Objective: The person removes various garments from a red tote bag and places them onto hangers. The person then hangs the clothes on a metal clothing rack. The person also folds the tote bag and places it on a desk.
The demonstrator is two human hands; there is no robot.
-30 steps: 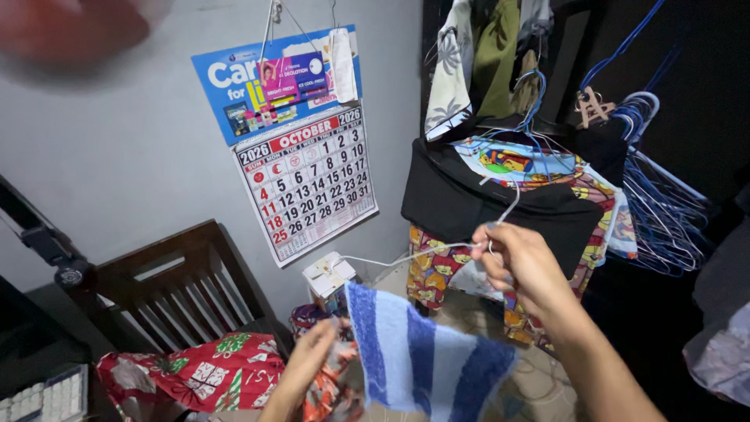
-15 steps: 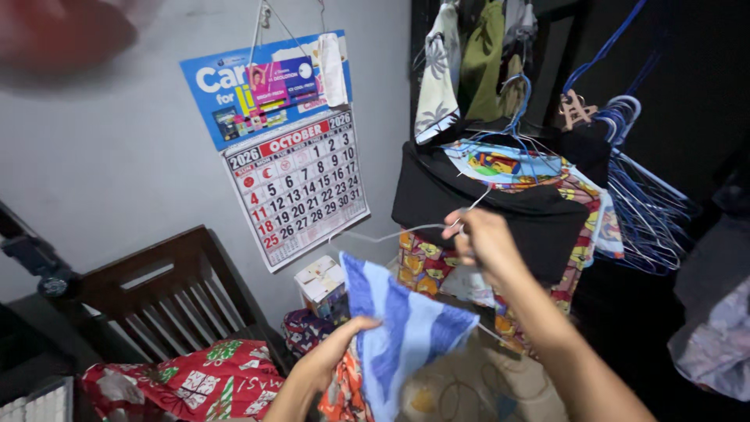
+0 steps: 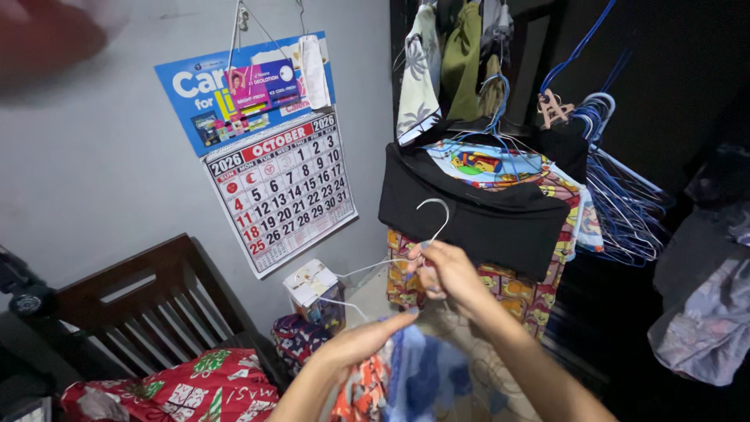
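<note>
Head camera looks down at my right hand (image 3: 447,273), closed around a white wire hanger (image 3: 406,250); its hook points up, its long axis runs left toward the wall. Below it my left hand (image 3: 367,344) pinches the blue striped towel (image 3: 426,375), which hangs just under both hands. The towel's lower part is cut off.

The person's right hand (image 3: 447,273) is raised near the middle of the view, its fingers curled shut in a pinch, its bare forearm running down to the near right edge. The left hand (image 3: 367,341) sits lower and to the left, palm down, fingers stretched flat and pointing right, forearm rising from the near edge.
</note>
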